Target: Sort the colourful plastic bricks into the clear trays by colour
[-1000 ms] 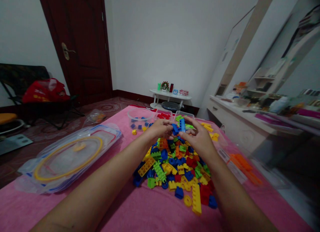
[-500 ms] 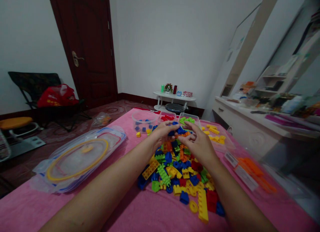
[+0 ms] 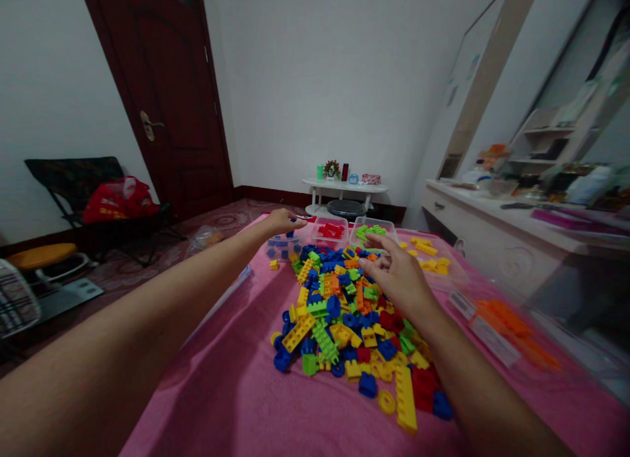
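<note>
My left hand (image 3: 281, 222) is over the clear round tub (image 3: 270, 252) at the back left of the pile, its fingers pinched on a blue building brick (image 3: 292, 232). Several other blue bricks lie inside that tub. My right hand (image 3: 396, 266) hovers above the far right part of the brick pile (image 3: 339, 319). Its fingers are curved and apart, with nothing visible between them. Blue, yellow, green, orange and red pieces make up the pile.
Behind the pile stand a clear box with red bricks (image 3: 331, 231) and one with green bricks (image 3: 370, 232). Containers of yellow bricks (image 3: 433, 265) and orange bricks (image 3: 512, 329) are on the right. A single yellow brick (image 3: 274, 264) lies beside the tub. Stacked lids (image 3: 216, 306) lie behind my left forearm.
My left hand has moved left and away from my right, from above the pile to the tub, with a blue brick. My right hand has stayed over the pile.
</note>
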### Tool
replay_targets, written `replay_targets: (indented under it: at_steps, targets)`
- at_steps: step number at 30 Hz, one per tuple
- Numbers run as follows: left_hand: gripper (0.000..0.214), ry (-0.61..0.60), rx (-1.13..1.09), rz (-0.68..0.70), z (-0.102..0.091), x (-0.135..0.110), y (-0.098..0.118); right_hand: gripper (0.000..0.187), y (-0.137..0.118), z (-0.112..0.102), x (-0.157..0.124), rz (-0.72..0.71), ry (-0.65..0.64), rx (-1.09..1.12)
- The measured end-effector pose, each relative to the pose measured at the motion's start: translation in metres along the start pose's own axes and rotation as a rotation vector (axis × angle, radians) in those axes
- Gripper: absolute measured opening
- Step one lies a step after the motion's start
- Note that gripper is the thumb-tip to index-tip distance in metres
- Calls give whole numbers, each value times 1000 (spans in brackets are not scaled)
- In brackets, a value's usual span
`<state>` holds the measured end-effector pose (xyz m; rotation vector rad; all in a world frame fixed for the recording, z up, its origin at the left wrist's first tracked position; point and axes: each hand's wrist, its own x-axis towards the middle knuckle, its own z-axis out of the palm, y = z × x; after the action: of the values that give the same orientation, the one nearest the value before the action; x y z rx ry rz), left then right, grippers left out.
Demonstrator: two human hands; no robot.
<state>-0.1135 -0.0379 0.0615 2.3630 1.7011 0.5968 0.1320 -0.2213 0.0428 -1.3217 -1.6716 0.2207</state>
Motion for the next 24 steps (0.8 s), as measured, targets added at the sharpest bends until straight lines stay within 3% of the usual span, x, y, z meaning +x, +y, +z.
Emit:
replay_targets:
  at_steps: [4,9,15,19,21,24]
  targets:
    - [72,-110,142,49,7,-10,-11,43,-2,0,0,-5,-10,-12]
    - [31,-258,191,51,16,-22,-11,39,-4,3,-2,-23,-35,-39]
    - [24,-348,83,46,16,-33,-2,38,-3,1,-2,-12,-40,-32]
    - [26,-284,232,76,14,-47,7,31,-4,5,-3,-29,-82,-54]
    - [38,-192,319,125,11,-56,15,26,-11,11,-8,-60,-161,-60]
    - [58,-49,376,243,3,-71,34,23,-31,22,-22,-250,-342,-55]
